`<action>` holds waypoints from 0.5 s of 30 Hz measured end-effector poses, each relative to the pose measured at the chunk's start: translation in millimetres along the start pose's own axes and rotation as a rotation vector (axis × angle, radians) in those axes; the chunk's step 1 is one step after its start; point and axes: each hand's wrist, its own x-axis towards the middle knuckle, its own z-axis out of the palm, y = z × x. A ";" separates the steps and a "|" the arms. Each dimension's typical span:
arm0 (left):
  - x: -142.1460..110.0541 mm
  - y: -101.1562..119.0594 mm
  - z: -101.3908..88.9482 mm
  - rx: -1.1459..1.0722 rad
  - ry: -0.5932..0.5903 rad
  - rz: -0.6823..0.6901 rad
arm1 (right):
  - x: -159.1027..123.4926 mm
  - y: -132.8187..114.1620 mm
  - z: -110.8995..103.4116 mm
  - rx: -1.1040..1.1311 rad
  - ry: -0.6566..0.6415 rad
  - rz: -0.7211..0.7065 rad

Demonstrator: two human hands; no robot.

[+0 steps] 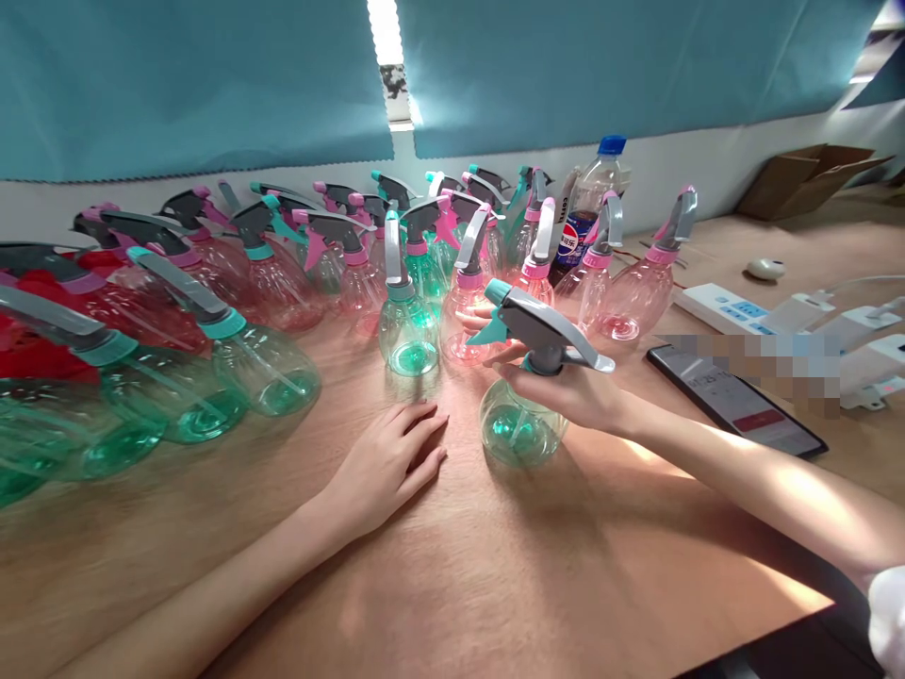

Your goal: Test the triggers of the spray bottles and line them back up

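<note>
My right hand (572, 391) is wrapped round the neck of a green spray bottle (521, 429) with a grey and teal trigger head. This bottle stands upright or nearly so, right of centre; whether its base touches the table I cannot tell. Palm down on the wooden table (452, 575), my left hand (386, 457) rests with its fingers stretched out and nothing in them. Just beyond it stands another green spray bottle (408, 330). A pink spray bottle (463, 325) is close behind the fingers of my right hand.
Several green spray bottles (265, 372) and pink ones fill the left and back. A cola bottle (580, 212) stands behind them. To the right lie a phone (735, 401), a white power strip (725, 309) with chargers, a mouse (765, 270) and a cardboard box (798, 184).
</note>
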 end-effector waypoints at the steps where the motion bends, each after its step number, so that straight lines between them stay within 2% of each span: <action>1: 0.1 0.0 0.0 -0.003 0.002 0.001 | -0.5 -0.4 0.5 -0.024 0.007 0.010; 7: -0.1 -0.6 -0.2 0.002 0.019 0.023 | -7.7 -0.2 5.2 -0.128 0.162 0.029; 11: 0.4 -1.0 0.4 0.008 0.024 0.032 | -13.9 -1.9 6.9 -0.031 0.135 0.062; 15: 2.2 -0.8 0.2 0.010 0.028 0.029 | -20.6 -3.8 4.9 -0.097 0.106 0.136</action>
